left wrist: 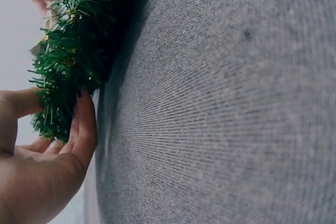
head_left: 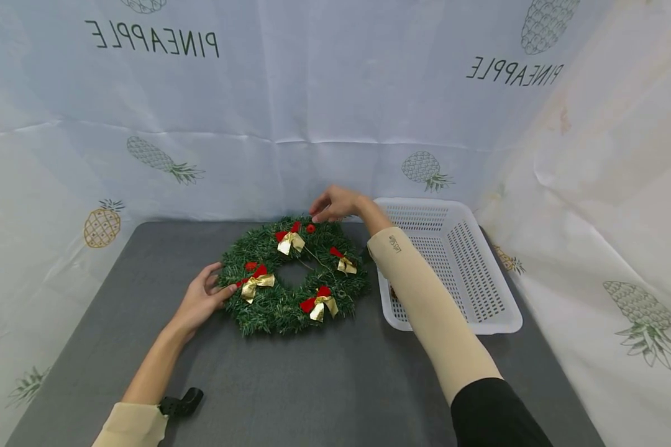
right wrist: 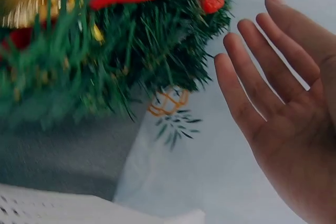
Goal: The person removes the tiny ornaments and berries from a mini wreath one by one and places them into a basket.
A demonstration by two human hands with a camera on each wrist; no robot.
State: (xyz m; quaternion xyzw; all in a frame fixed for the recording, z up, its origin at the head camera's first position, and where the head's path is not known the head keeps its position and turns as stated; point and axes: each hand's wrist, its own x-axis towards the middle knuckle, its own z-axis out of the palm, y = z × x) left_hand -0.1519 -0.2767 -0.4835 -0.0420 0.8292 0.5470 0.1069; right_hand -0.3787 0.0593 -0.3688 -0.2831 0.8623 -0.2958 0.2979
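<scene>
A green tinsel wreath (head_left: 268, 316) lies on the grey table, decorated with several red and gold bows (head_left: 320, 304) and small red berries (head_left: 310, 228). My left hand (head_left: 198, 301) grips its left edge, thumb over the top and fingers beneath, as the left wrist view shows around the green tips (left wrist: 73, 61). Beside the wreath's far edge is my right hand (head_left: 337, 203). In the right wrist view its fingers (right wrist: 241, 98) are extended, holding nothing, apart from a red berry (right wrist: 211, 0) on the wreath. A thin stem crosses the wreath's centre hole.
To the right stands a white perforated plastic basket (head_left: 509, 316), partly covered by my right forearm; a small brown item (head_left: 393, 293) shows inside its left wall. A pineapple-print curtain (head_left: 335, 93) hangs behind the table (head_left: 313, 385). My left wrist wears a black device (head_left: 181, 403).
</scene>
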